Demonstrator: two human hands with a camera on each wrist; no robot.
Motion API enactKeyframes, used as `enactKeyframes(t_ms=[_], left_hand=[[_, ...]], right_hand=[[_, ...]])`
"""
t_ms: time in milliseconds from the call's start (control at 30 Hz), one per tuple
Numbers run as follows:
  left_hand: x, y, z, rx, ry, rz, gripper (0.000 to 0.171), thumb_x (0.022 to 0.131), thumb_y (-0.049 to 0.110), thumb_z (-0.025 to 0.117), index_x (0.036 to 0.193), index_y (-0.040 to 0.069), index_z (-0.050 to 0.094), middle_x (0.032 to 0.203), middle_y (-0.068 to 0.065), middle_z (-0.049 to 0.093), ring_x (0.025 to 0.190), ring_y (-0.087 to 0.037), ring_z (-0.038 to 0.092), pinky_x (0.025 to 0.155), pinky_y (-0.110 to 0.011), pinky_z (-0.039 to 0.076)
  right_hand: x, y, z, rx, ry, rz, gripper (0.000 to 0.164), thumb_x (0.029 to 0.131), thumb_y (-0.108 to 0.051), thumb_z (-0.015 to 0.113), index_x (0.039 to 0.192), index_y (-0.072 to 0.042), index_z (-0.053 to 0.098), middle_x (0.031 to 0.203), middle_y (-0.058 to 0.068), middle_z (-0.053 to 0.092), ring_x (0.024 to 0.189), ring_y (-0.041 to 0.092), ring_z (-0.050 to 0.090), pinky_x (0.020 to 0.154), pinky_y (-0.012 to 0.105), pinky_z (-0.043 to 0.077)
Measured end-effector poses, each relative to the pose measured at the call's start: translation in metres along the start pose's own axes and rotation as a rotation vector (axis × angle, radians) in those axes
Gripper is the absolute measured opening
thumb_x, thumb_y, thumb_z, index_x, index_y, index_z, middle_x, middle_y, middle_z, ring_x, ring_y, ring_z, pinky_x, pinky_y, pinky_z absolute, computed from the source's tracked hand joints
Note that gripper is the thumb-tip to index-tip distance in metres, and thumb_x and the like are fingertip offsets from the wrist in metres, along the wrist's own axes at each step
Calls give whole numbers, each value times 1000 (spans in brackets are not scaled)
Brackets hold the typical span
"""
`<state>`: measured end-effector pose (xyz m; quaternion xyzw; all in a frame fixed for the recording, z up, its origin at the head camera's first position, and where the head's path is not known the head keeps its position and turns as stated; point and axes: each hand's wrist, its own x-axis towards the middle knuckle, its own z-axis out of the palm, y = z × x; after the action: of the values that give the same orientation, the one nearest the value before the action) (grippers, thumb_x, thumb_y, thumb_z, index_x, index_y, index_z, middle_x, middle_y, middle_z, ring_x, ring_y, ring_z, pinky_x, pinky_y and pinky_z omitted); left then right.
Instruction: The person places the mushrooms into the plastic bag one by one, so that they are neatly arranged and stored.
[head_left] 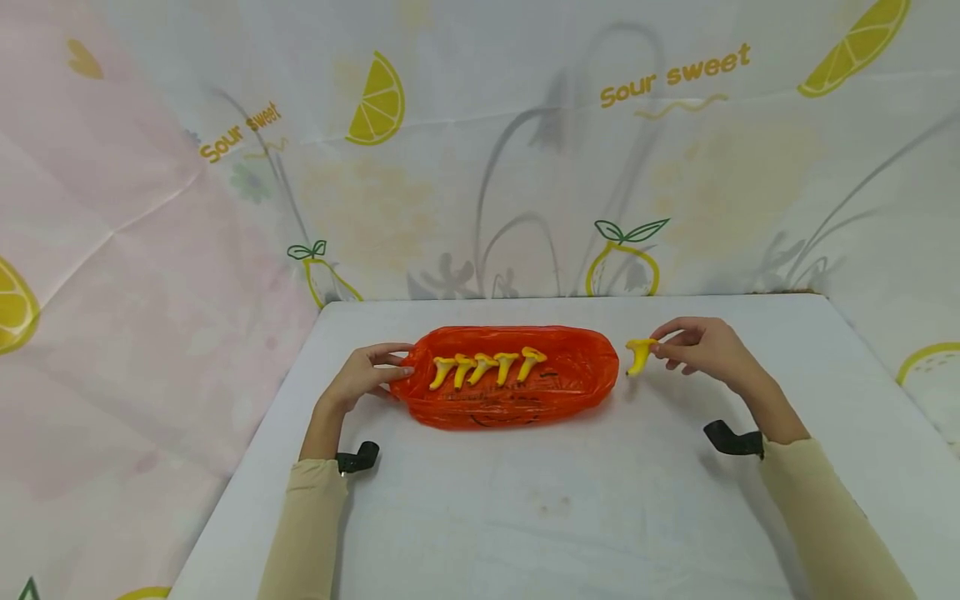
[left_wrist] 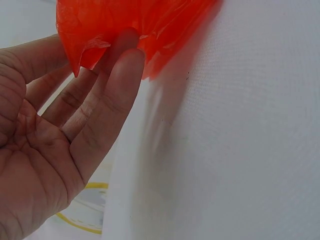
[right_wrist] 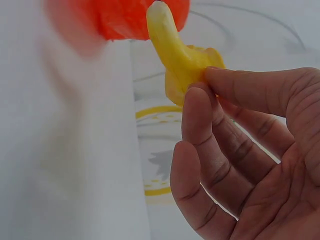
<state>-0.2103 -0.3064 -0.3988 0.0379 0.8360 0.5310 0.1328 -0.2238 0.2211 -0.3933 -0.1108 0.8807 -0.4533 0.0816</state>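
A red plastic bag (head_left: pixel 577 392) lies on the white table, spread into a long oval with raised sides. Several yellow chanterelle mushrooms (head_left: pixel 482 368) stand in a row on it, caps toward the back. At the bag's left end my left hand (head_left: pixel 360 377) holds the edge, thumb and fingers round the crumpled red film (left_wrist: pixel 100 25). To the right of the bag, my right hand (head_left: pixel 701 348) pinches another yellow chanterelle (right_wrist: pixel 182 65) by its cap between thumb and fingertips. Its stem points down, just off the bag's right end and above the table.
The white table (head_left: pixel 525 517) reaches back to a hanging cloth (head_left: pixel 465 208) printed with lemons and words. Dark wrist mounts (head_left: pixel 733 439) sit at both cuffs, in front of the bag on either side.
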Motion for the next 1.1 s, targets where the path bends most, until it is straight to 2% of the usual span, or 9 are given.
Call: enactKeyframes(t_ms=[300, 467, 700, 867, 1100], left_hand=[[-1, 0, 1, 0, 1, -5, 49, 93, 12, 69, 138, -1, 55, 124, -27, 59, 96, -28, 66, 72, -44, 60], [-1, 1, 1, 0, -1, -5, 49, 93, 11, 68, 138, -1, 54, 124, -27, 59, 91, -26, 67, 71, -44, 60], [0, 1, 1, 13, 8, -9, 49, 93, 11, 68, 138, -1, 55, 124, -27, 59, 92, -26, 67, 69, -39, 60], [1, 1, 1, 9, 2, -6, 49, 93, 11, 68, 138, -1, 54, 125, -27, 58, 95, -28, 67, 70, -39, 60], [-1, 1, 0, 7, -2, -3, 49, 93, 11, 68, 138, -1, 54, 125, -27, 58, 94, -27, 67, 70, -39, 60]], right_hand=[[6, -23, 0, 33, 36, -23, 39, 92, -26, 72, 119, 1, 65, 98, 14, 73, 74, 17, 67, 66, 32, 57], [13, -40, 6, 56, 42, -58, 37, 91, -26, 73, 117, 0, 66, 98, 16, 73, 74, 18, 68, 66, 32, 58], [31, -54, 27, 57, 11, -56, 34, 91, -27, 73, 114, -2, 67, 98, 19, 72, 78, 30, 69, 68, 39, 59], [41, -64, 44, 59, 1, -32, 33, 91, -26, 72, 112, -3, 68, 98, 17, 72, 79, 29, 69, 68, 41, 60], [50, -74, 66, 31, -4, -23, 27, 89, -22, 73, 108, -4, 70, 96, 16, 72, 74, 26, 70, 61, 33, 58]])
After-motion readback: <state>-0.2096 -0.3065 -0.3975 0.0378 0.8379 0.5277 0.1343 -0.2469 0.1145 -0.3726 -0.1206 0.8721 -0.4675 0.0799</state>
